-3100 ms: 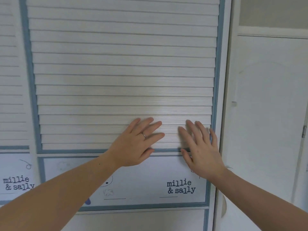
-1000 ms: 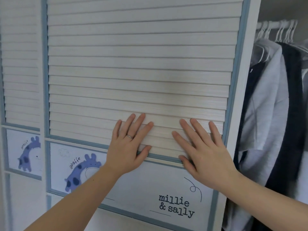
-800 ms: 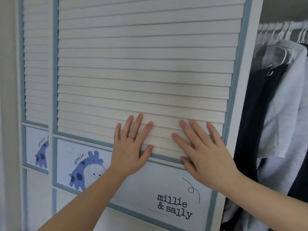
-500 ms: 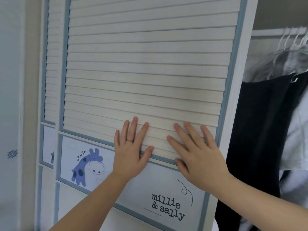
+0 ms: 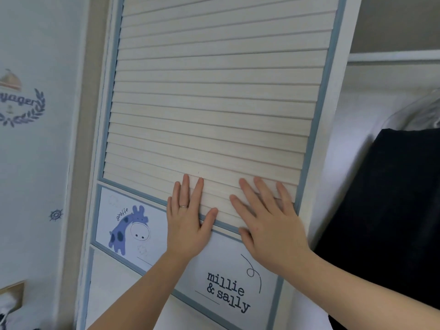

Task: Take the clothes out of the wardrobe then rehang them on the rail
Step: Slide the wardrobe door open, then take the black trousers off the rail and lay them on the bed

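Note:
A white slatted wardrobe door (image 5: 214,103) with blue trim fills the middle of the view. My left hand (image 5: 188,225) lies flat on its lower slats, fingers straight, a ring on one finger. My right hand (image 5: 269,225) presses flat beside it, near the door's right edge. To the right the wardrobe stands open: a black garment (image 5: 392,210) hangs there, with a clear plastic cover (image 5: 421,113) over its shoulder. The rail is hidden from view.
A wall (image 5: 35,163) with nautical decals stands at the left, right beside the door's left edge. A white shelf board (image 5: 392,55) runs across the top of the open wardrobe. The door's lower panels show a giraffe picture (image 5: 128,229) and lettering.
The door has slid left under both flat hands, up to the left wall. The wardrobe opening on the right has widened, and the grey shirts and hangers have left the view.

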The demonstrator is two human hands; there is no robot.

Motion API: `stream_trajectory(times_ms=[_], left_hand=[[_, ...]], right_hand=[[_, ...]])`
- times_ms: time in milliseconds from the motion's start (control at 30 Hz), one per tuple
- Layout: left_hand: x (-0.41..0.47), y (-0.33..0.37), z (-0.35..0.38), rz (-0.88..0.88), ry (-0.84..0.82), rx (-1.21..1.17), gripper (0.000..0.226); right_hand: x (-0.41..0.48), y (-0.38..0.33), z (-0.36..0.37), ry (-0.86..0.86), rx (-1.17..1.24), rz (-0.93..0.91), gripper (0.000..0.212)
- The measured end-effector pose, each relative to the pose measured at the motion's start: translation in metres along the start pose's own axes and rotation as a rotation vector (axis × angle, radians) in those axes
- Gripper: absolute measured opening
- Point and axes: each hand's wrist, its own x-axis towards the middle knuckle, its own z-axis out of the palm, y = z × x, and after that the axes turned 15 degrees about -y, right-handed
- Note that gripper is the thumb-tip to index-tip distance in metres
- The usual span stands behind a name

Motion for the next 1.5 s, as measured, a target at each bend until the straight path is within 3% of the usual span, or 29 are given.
stream_trajectory(times_ms=[600,900,1133,1267,1500], left_hand=[[0.019,-0.066,-0.032,-0.107,0.01,-0.087,0.067],[0.018,-0.067,-0.03,-0.099,-0.001,-0.088,0.066],[0.018,-0.061,-0.045,-0.175,-0.1,-0.042,0.067],[0.013,-0.046,-0.065,-0.225,-0.134,0.024,0.068],[0.015,0.041,-0.101,0.035,0.029,0.179,0.061]], right_hand=[[0.07,-0.06,0.003,-0.007,0.04,-0.022,0.066],[0.071,-0.059,0.005,-0.01,0.038,-0.021,0.067],[0.072,-0.061,0.002,-0.056,0.058,-0.028,0.067],[0.064,-0.055,-0.013,-0.027,0.173,-0.131,0.066],[0.021,0.013,-0.059,0.112,0.226,-0.178,0.064]])
